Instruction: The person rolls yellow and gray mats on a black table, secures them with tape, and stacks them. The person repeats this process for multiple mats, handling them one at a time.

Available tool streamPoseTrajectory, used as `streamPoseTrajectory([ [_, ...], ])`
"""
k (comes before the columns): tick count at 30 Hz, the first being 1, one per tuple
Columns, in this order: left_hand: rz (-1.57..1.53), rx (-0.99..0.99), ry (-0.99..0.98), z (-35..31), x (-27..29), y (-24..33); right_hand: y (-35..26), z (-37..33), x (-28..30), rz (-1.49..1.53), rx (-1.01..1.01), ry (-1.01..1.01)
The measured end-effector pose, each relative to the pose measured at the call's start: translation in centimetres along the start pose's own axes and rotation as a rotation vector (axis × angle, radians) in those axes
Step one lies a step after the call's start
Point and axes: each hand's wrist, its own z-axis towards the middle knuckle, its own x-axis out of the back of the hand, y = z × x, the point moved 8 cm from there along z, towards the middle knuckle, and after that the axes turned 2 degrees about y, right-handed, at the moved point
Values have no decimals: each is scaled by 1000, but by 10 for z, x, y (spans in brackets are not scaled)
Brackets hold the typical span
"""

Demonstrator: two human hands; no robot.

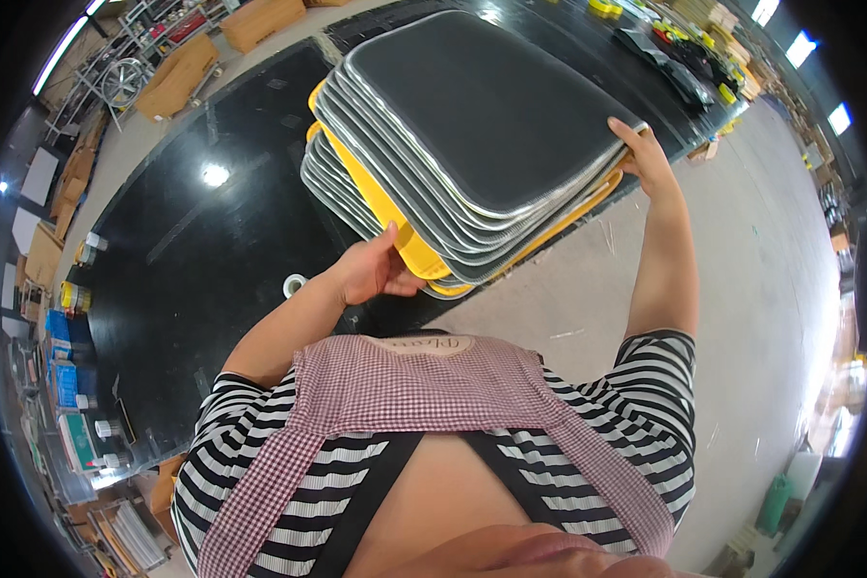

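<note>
A tall stack of dark grey, round-cornered panels (491, 106) with silvery edges rests on the black table. Yellow panels (380, 197) lie between the grey ones, and the upper part sits askew on the lower part. My left hand (380, 270) is closed on the near left corner of the stack, thumb against a yellow panel and fingers curling below it. At the right corner, my right hand (645, 159) grips the upper panels, thumb on top and its other fingers partly hidden beneath the edge.
A white tape roll (295, 285) lies on the black table (193, 250) near my left forearm. Blue boxes (61, 361) and small white containers line the table's left edge. Black and yellow items (679, 67) lie at the far right end. Grey floor (742, 318) stretches to my right.
</note>
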Motion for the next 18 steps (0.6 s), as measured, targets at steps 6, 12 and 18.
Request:
streamPoseTrajectory([
  [6,239,86,-631,-5,-71,-44,-135,8,-44,-251,452,255],
  [12,23,-196,-660,79,-208,-16,-277,20,-104,-733,563,472],
  [18,-557,-459,-97,144,-143,15,-282,24,-120,-756,536,207],
])
